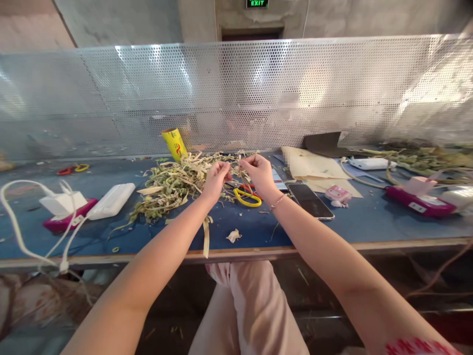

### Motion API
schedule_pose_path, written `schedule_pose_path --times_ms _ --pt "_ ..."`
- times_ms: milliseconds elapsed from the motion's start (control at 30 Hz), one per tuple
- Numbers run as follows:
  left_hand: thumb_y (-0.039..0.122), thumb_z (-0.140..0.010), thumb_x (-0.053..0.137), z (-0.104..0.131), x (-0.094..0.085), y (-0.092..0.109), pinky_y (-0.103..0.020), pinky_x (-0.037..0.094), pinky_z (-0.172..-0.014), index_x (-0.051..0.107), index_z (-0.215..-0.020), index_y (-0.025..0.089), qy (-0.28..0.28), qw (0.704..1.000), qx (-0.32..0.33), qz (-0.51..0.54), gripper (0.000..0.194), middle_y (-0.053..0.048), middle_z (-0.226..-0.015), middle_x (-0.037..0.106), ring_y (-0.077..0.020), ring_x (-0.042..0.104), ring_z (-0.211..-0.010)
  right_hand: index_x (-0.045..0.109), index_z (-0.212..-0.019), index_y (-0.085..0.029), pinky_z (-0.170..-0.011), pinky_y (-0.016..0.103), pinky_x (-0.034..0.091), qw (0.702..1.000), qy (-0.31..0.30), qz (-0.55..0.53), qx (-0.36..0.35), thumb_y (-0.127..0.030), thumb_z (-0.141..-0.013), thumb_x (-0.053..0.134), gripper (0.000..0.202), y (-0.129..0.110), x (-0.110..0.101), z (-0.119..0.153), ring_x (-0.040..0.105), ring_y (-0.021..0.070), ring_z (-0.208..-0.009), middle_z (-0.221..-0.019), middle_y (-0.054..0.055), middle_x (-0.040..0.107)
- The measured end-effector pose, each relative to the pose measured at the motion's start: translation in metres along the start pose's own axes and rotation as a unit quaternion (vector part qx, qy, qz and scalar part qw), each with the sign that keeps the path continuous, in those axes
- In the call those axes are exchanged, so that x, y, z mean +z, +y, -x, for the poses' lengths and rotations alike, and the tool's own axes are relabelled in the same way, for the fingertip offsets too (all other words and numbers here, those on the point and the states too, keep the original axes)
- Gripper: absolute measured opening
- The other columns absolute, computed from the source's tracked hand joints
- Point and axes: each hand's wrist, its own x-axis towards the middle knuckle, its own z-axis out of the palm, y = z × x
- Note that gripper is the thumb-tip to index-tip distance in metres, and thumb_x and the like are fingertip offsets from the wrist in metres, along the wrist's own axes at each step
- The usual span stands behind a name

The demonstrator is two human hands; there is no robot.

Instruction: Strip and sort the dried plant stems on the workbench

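Observation:
My left hand (217,180) is closed in a pinch above the right part of a tangled heap of dried plant strips (173,182). What its fingertips hold, if anything, is too small to make out. Close beside it, my right hand (259,173) pinches a small piece of dried plant (241,164) between thumb and fingers. Scissors with red and yellow handles (248,199) lie on the blue tabletop just below and between the hands. A pale strip (206,237) hangs over the front edge, and a crumpled pale scrap (234,235) rests nearby.
A yellow tube (174,144) stands tilted behind the heap. At right lie a phone (311,201), a pink case (338,195) and brown paper (318,165). Magenta power strips (421,202) sit at both sides; a white power bank (112,201) and cables lie left. A perforated metal screen (207,93) borders the back.

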Motion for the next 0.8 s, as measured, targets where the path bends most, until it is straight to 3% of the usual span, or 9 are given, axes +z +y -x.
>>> schedule_pose_path --times_ms 133,233,367,600,800 --pt "0.044 -0.066 0.062 0.009 0.003 0.005 -0.023 0.032 -0.050 0.046 -0.052 0.017 0.019 0.955 0.125 -0.267 0.034 0.004 -0.046 0.043 -0.0073 0.039 -0.046 0.052 -0.060 -0.017 -0.054 0.024 0.037 0.999 0.018 0.036 -0.024 -0.027 -0.065 0.061 0.014 -0.003 0.001 0.003 0.044 0.0073 -0.053 -0.056 -0.003 0.053" --pt "0.041 -0.069 0.058 0.011 0.007 0.003 -0.024 0.032 -0.050 0.053 -0.057 0.016 0.016 0.935 0.139 -0.326 0.028 0.002 -0.049 0.050 -0.0085 0.041 -0.047 0.053 -0.061 -0.017 -0.055 0.024 0.038 0.998 0.024 0.048 -0.029 -0.027 -0.066 0.060 0.014 -0.003 0.003 0.005 0.046 0.0078 -0.053 -0.056 -0.003 0.053" --pt "0.032 -0.074 0.051 0.009 0.008 0.001 -0.024 0.033 -0.051 0.057 -0.065 0.017 0.020 0.940 0.136 -0.312 0.019 0.002 -0.054 0.053 -0.0094 0.043 -0.049 0.053 -0.062 -0.016 -0.055 0.024 0.038 0.999 0.017 0.040 -0.023 -0.029 -0.066 0.060 0.015 -0.003 0.003 0.005 0.045 0.0077 -0.053 -0.057 -0.003 0.053" --pt "0.027 -0.074 0.052 0.005 0.003 0.002 -0.024 0.033 -0.055 0.049 -0.057 0.018 -0.024 0.975 0.077 -0.206 0.019 0.002 -0.051 0.049 -0.0104 0.044 -0.051 0.051 -0.062 -0.017 -0.056 0.024 0.036 0.999 0.007 0.025 -0.034 -0.031 -0.069 0.058 0.016 0.001 0.000 0.003 0.043 0.0079 -0.055 -0.057 -0.003 0.050" --pt "0.026 -0.074 0.052 0.003 0.003 0.002 -0.025 0.031 -0.054 0.046 -0.054 0.018 -0.048 0.980 0.044 -0.190 0.023 0.003 -0.048 0.047 -0.0107 0.042 -0.049 0.051 -0.063 -0.018 -0.061 0.024 0.038 0.999 0.023 0.017 -0.022 -0.031 -0.069 0.057 0.016 0.011 0.001 -0.001 0.045 0.0082 -0.058 -0.060 -0.003 0.051"
